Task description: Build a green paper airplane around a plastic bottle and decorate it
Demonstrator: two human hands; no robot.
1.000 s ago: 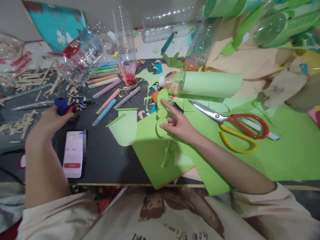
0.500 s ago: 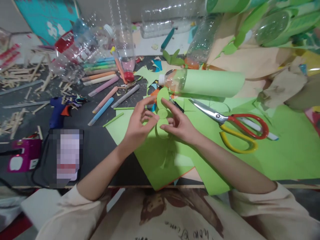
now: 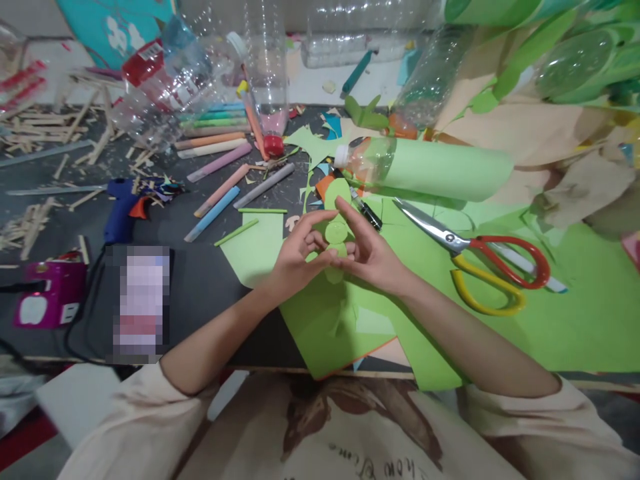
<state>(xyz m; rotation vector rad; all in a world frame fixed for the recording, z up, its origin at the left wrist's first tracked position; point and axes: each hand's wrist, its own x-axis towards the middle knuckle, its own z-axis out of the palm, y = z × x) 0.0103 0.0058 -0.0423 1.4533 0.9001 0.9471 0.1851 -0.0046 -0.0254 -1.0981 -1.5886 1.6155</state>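
Observation:
My left hand (image 3: 298, 257) and my right hand (image 3: 371, 254) meet over the middle of the table and both pinch a small light green paper cut-out (image 3: 336, 230) made of rounded lobes. Fingers of both hands curl round its edges. Under them lie large green paper sheets (image 3: 330, 320). A blue glue gun (image 3: 120, 207) lies at the left, apart from my hands. A phone (image 3: 141, 303) rests on the dark table near the front edge.
Red and yellow scissors (image 3: 480, 263) lie at the right on the green paper. A bottle wrapped in green paper (image 3: 430, 170) lies behind my hands. Coloured chalk sticks (image 3: 220, 193), clear plastic bottles (image 3: 200, 73) and wooden sticks (image 3: 45, 133) crowd the back left.
A second ago my left hand was at the glue gun on the left; it has come to the middle and now holds the cut-out together with my right hand.

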